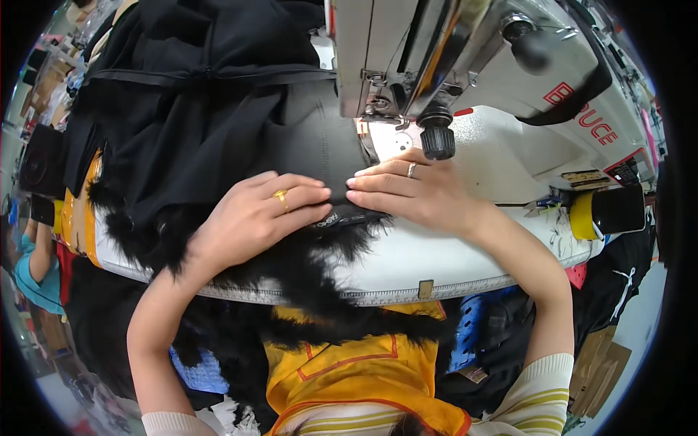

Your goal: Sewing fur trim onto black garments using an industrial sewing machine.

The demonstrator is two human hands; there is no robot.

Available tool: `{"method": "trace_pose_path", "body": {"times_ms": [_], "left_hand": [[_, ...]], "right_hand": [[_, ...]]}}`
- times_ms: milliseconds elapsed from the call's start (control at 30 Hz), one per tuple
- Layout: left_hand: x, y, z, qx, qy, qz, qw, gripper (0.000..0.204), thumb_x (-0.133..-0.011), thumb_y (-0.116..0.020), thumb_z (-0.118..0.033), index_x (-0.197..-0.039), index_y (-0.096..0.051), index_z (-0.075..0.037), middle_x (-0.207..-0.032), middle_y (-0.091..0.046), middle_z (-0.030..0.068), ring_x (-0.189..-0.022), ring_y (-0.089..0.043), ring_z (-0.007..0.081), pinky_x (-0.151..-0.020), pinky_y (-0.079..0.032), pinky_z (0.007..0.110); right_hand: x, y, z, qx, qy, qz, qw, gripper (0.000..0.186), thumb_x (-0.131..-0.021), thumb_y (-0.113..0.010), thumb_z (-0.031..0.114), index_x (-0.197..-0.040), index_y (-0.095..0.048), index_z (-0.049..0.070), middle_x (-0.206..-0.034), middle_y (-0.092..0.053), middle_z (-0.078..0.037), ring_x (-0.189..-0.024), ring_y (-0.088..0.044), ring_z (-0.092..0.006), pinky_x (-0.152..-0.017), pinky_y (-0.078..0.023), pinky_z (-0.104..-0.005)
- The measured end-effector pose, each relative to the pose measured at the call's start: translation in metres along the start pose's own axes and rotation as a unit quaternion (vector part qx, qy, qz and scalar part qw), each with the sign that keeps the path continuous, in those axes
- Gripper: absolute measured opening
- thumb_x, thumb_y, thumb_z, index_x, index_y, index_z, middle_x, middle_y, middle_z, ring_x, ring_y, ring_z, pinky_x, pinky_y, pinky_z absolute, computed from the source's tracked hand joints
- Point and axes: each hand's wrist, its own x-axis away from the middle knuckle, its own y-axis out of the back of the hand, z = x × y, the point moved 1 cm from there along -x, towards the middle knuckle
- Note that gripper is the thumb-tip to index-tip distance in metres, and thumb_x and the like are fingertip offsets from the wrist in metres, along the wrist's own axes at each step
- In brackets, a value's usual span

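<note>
A black garment (211, 145) lies in folds over the white sewing table, its far part bunched up. My left hand (262, 214), with a gold ring, is closed on the garment near its front edge, fingers together and thumb hidden. Facing it, my right hand (422, 190), with a silver ring, has its fingertips closed on the same fabric; its thumb is hidden too. A small gap separates the fingertips. Beneath my left hand, black fluffy trim (313, 272) hangs over the table edge. The sewing machine head (392, 94) stands just beyond my right hand, its needle area lit.
A measuring tape (385, 296) runs along the front edge of the white table (480, 254). At the right stands a yellow and black round holder (603, 212). An orange apron (349, 356) covers my lap. Another person's teal sleeve (40, 276) shows at the far left.
</note>
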Motion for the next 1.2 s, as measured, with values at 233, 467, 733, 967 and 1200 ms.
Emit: {"method": "trace_pose_path", "body": {"times_ms": [233,467,733,967,1200], "left_hand": [[-0.022,-0.01,0.037,-0.031,-0.024,-0.02,0.999,0.031,-0.075,-0.058,-0.011,-0.105,-0.064,-0.01,-0.106,-0.062,0.0002,-0.097,-0.06,0.0139,-0.073,-0.047,0.025],[-0.041,-0.014,0.068,-0.056,-0.066,-0.057,0.995,0.033,-0.073,-0.059,-0.009,-0.105,-0.066,-0.016,-0.104,-0.064,-0.0026,-0.092,-0.061,0.0107,-0.072,-0.042,0.025],[-0.039,-0.006,0.061,-0.059,-0.039,0.009,0.997,0.033,-0.075,-0.055,-0.006,-0.107,-0.064,-0.013,-0.104,-0.064,-0.0003,-0.094,-0.06,0.0141,-0.087,-0.04,0.031],[-0.038,0.001,0.06,-0.024,-0.024,0.044,0.998,0.043,-0.074,-0.054,0.0,-0.116,-0.058,-0.011,-0.112,-0.062,0.0042,-0.113,-0.053,0.0202,-0.109,-0.028,0.04],[-0.044,0.0,0.026,-0.183,-0.062,-0.049,0.98,0.028,-0.074,-0.056,-0.009,-0.101,-0.059,-0.004,-0.1,-0.055,0.0066,-0.101,-0.054,0.0213,-0.091,-0.044,0.032]], "right_hand": [[0.006,0.013,-0.036,0.043,-0.04,-0.013,0.998,0.023,-0.071,-0.062,0.017,-0.094,-0.066,0.018,-0.097,-0.063,0.005,-0.088,-0.061,-0.0115,-0.075,-0.047,-0.0255],[0.015,0.022,-0.045,0.057,-0.141,-0.133,0.979,0.009,-0.065,-0.061,0.015,-0.073,-0.062,0.019,-0.067,-0.058,0.006,-0.07,-0.059,-0.0153,-0.064,-0.046,-0.033],[0.017,0.002,-0.054,0.1,-0.173,0.083,0.976,0.003,-0.072,-0.059,0.016,-0.071,-0.061,0.018,-0.063,-0.057,0.0,-0.063,-0.062,-0.0197,-0.052,-0.048,-0.0339],[0.022,0.002,-0.059,0.063,-0.153,-0.069,0.984,0.005,-0.069,-0.064,0.017,-0.074,-0.067,0.016,-0.07,-0.061,-0.003,-0.071,-0.062,-0.0233,-0.063,-0.048,-0.0365],[0.012,0.003,-0.066,-0.059,-0.187,-0.028,0.98,0.013,-0.069,-0.064,0.015,-0.083,-0.066,0.014,-0.073,-0.062,-0.005,-0.073,-0.061,-0.0263,-0.066,-0.048,-0.0388]]}}
